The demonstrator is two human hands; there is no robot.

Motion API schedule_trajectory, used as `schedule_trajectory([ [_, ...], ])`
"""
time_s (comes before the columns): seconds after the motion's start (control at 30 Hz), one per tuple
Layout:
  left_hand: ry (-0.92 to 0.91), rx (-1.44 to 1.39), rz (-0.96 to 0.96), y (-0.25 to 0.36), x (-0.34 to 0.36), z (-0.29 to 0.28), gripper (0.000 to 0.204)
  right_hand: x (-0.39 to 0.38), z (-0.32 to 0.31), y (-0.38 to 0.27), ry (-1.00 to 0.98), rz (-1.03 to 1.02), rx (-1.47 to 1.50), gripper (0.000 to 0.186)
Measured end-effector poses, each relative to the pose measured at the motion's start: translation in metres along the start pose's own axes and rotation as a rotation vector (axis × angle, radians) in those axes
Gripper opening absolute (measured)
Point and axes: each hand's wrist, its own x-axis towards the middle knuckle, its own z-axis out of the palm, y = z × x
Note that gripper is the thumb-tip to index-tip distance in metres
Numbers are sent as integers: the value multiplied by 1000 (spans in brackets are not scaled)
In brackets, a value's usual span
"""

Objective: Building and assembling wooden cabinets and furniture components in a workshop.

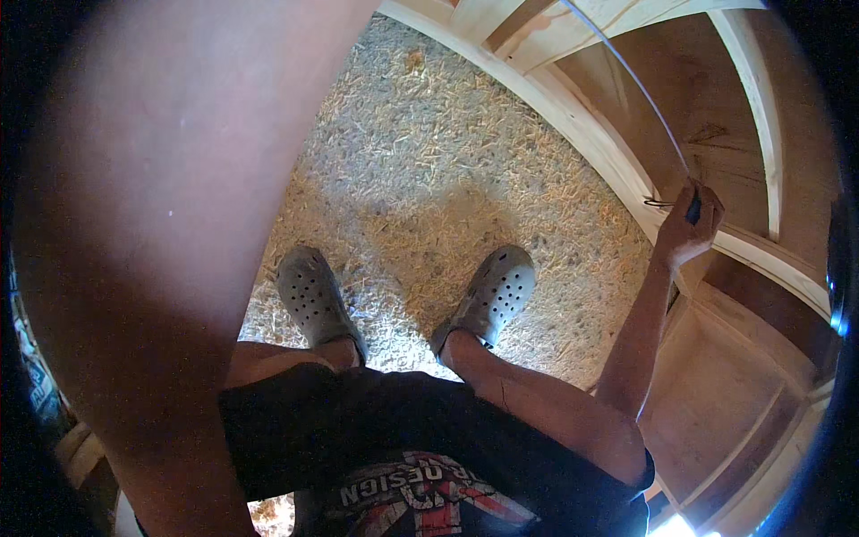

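Observation:
My right hand [687, 231] is closed around a tape measure at the right, beside a wooden frame [595, 134]. A bit of its dark case [693, 211] shows between my fingers, and a dark cord loop [659, 203] sticks out on the left. From the hand, the thin pale tape blade [640, 82] runs up and left until it leaves the picture at the top. Large and close, my left arm [179, 206] crosses the left side and passes out at the upper edge. The left hand itself lies outside the picture.
Wood shavings cover the ground [429, 143]. My feet, in grey clogs [309, 291], stand on it below my dark shorts. Pale wooden slats and brown panels [716, 380] curve along the right side. Bright light comes in at the lower right.

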Motion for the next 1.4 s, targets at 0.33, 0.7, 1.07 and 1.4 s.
schedule_trajectory([
  [0.33, -15, -8, -8, -8, 1, 3, 20, 8, -3, 2, -45, 35, 8, 10],
  [0.7, -25, -21, -16, -16, 0, 5, 22, 5, -6, 1, -83, 45, 20, 11],
  [1.07, -19, -1, -28, -23, 0, 5, 23, 8, -6, 3, -90, 108, 9, 11],
  [1.4, 9, -1, -32, -27, 8, -2, 25, 4, -8, 1, -37, 3, -68, 12],
])
